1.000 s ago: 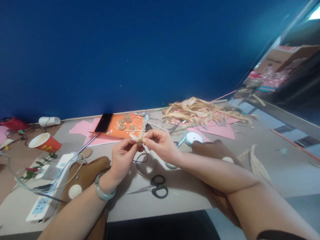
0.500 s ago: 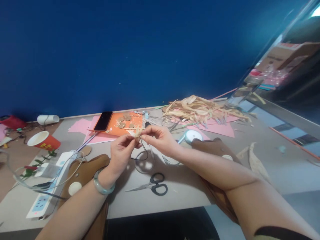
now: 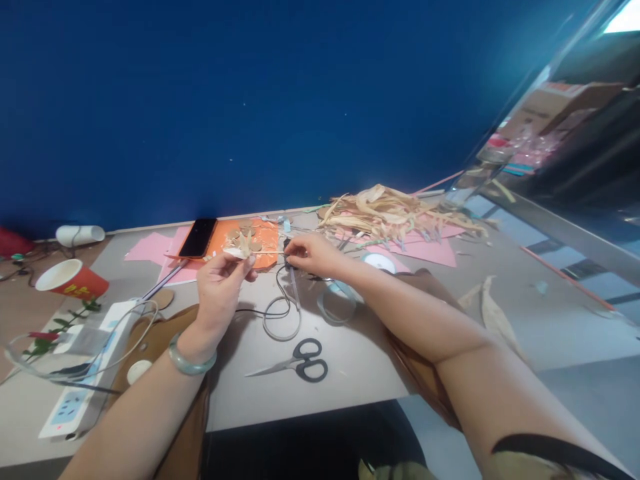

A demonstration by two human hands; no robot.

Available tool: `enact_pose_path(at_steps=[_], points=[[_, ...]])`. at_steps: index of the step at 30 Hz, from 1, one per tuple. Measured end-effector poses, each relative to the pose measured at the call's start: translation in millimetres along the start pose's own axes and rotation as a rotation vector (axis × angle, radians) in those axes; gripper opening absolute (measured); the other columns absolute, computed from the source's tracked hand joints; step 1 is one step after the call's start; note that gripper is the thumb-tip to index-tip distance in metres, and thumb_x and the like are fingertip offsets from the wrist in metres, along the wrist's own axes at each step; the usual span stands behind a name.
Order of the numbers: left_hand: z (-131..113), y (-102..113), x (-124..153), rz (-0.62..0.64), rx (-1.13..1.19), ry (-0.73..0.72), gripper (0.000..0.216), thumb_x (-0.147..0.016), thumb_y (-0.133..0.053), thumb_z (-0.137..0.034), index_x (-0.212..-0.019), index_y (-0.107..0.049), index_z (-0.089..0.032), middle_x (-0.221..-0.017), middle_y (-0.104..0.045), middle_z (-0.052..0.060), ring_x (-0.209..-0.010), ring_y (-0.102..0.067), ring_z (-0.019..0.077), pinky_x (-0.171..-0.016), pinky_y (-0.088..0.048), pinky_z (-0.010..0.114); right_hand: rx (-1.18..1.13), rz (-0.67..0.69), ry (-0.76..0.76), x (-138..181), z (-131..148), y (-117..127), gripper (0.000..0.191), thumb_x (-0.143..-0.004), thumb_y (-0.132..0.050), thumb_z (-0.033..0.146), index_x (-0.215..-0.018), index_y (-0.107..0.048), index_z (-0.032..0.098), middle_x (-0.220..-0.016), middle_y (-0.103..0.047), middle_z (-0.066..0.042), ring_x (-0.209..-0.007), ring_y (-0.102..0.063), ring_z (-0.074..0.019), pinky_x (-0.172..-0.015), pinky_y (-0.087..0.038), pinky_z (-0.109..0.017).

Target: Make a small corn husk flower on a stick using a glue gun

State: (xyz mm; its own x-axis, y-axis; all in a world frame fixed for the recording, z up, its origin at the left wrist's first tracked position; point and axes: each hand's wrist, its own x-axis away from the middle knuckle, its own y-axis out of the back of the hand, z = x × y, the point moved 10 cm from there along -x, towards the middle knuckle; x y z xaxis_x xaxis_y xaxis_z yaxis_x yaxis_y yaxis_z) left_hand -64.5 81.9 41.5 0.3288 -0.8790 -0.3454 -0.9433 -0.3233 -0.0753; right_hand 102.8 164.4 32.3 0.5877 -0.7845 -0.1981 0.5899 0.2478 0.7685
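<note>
My left hand [image 3: 223, 283] pinches a small pale piece of dried husk [image 3: 245, 244] between thumb and fingers, its frayed tips pointing up. A thin pale strip [image 3: 270, 252] runs level from that piece to my right hand [image 3: 313, 255], whose closed fingertips grip its far end. Both hands are above the table, in front of an orange sheet [image 3: 270, 233] with round brown discs on it. Below them, black-handled scissors [image 3: 300, 361] lie with blades toward the left. A thin cable [image 3: 283, 319] is looped between the hands and the scissors.
Dried husks [image 3: 380, 203] are heaped on pink paper [image 3: 435, 248] at the back right. A phone [image 3: 199, 237] rests on the orange sheet. At left are a red paper cup [image 3: 83, 280], a white power strip [image 3: 75, 390] and trailing cords. A blue partition [image 3: 250, 100] rises behind.
My hands, close together around the husk piece before, are now apart with the thin strip stretched between them. The whole view has shifted slightly.
</note>
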Motion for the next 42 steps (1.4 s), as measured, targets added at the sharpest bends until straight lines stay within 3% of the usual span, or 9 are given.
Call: enact_pose_path(at_steps=[4, 7, 18, 22, 26, 32, 37, 42], points=[[1.1, -2.1, -0.4, 0.018, 0.021, 0.002, 0.019, -0.071, -0.078, -0.031, -0.077, -0.069, -0.015, -0.057, -0.064, -0.002, -0.050, -0.059, 0.0098, -0.053, -0.050, 0.022, 0.187, 0.162, 0.011, 3.7, 4.7, -15.8, 0.009, -0.076, -0.065, 0.019, -0.082, -0.070, 0.013, -0.073, -0.068, -0.004, -0.065, -0.055, -0.0126, -0.066, -0.035, -0.025], [-0.8, -3.9, -0.5, 0.032, 0.015, -0.009, 0.018, -0.071, -0.078, -0.030, -0.076, -0.069, -0.015, -0.056, -0.063, -0.002, -0.050, -0.058, 0.0095, -0.053, -0.049, 0.022, 0.222, 0.186, 0.012, 5.4, 6.4, -17.8, 0.010, -0.076, -0.065, 0.017, -0.083, -0.070, 0.013, -0.075, -0.069, -0.005, -0.066, -0.055, -0.0127, -0.066, -0.035, -0.025], [0.2, -0.2, -1.5, 0.000, 0.013, 0.022, 0.022, -0.068, -0.079, -0.032, -0.071, -0.065, -0.015, -0.056, -0.062, -0.002, -0.048, -0.058, 0.0096, -0.051, -0.048, 0.022, -0.100, -0.194, 0.117, 10.7, 21.3, 20.0, 0.013, -0.081, -0.056, 0.019, -0.074, -0.066, 0.014, -0.066, -0.064, -0.002, -0.062, -0.052, -0.0117, -0.063, -0.036, -0.024], [0.7, 4.3, -3.8, -0.034, 0.034, 0.026, 0.025, -0.067, -0.080, -0.033, -0.071, -0.063, -0.016, -0.055, -0.061, -0.003, -0.048, -0.057, 0.0094, -0.050, -0.048, 0.022, -0.120, -0.216, 0.110, 11.3, 21.0, 23.1, 0.013, -0.082, -0.056, 0.020, -0.075, -0.066, 0.014, -0.066, -0.064, -0.002, -0.061, -0.052, -0.0118, -0.062, -0.037, -0.024], [-0.1, 6.0, -5.7, -0.045, 0.067, 0.022, 0.025, -0.066, -0.080, -0.032, -0.069, -0.062, -0.015, -0.054, -0.059, -0.004, -0.047, -0.056, 0.0082, -0.049, -0.047, 0.021, -0.006, -0.079, 0.069, 8.2, 18.3, 10.4, 0.012, -0.081, -0.056, 0.018, -0.076, -0.067, 0.015, -0.069, -0.066, -0.003, -0.063, -0.054, -0.0120, -0.062, -0.036, -0.023], [0.0, 10.4, -9.0, -0.063, 0.077, 0.006, 0.024, -0.067, -0.080, -0.030, -0.069, -0.061, -0.016, -0.056, -0.057, -0.005, -0.048, -0.055, 0.0076, -0.049, -0.046, 0.021, 0.426, 0.363, -0.049, 15.5, -0.6, -25.5, 0.011, -0.071, -0.062, 0.010, -0.071, -0.071, 0.017, -0.072, -0.069, -0.008, -0.064, -0.057, -0.0182, -0.057, -0.031, -0.028], [1.2, 10.8, -10.0, -0.052, 0.074, 0.005, 0.022, -0.069, -0.079, -0.030, -0.070, -0.061, -0.017, -0.057, -0.057, -0.005, -0.048, -0.055, 0.0077, -0.049, -0.045, 0.022, 0.558, 0.466, 0.014, 21.4, -5.5, -26.0, 0.019, -0.066, -0.065, 0.007, -0.076, -0.074, 0.019, -0.072, -0.069, -0.008, -0.066, -0.060, -0.0202, -0.058, -0.030, -0.029], [1.7, 9.9, -9.4, -0.045, 0.075, 0.012, 0.022, -0.069, -0.079, -0.029, -0.069, -0.061, -0.018, -0.055, -0.056, -0.005, -0.048, -0.055, 0.0080, -0.050, -0.046, 0.022, 0.549, 0.566, 0.079, 27.8, -3.9, -37.1, 0.014, -0.066, -0.068, 0.010, -0.076, -0.073, 0.019, -0.073, -0.069, -0.007, -0.062, -0.058, -0.0177, -0.056, -0.029, -0.027]])
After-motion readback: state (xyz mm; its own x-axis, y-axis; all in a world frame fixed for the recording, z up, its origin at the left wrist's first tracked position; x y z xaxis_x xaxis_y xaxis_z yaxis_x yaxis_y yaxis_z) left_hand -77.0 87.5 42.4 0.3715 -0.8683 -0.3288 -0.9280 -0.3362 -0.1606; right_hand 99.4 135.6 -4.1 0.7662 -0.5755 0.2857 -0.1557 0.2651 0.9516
